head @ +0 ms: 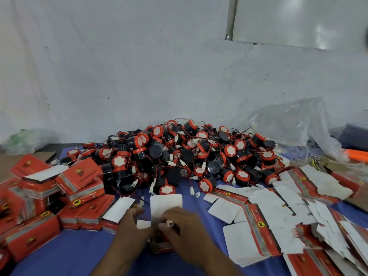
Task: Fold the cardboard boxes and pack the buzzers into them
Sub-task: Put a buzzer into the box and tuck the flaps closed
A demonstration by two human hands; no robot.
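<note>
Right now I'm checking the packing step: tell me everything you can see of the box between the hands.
The box is red printed cardboard with a white inside. It stands open on the blue cloth: the tall lid flap points up, and a small side flap sticks out left. The left hand grips its left side; the right hand covers its right and pinches a white plug at its mouth. Contents hidden.

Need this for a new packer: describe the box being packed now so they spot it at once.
Start at the heap of red-and-black buzzers on the blue cloth; straight in front of it, nearest the camera, the left hand and right hand grip one open box. Unlike the folded boxes at left and flat blanks at right, it alone is held, white lid flap upright.
</note>
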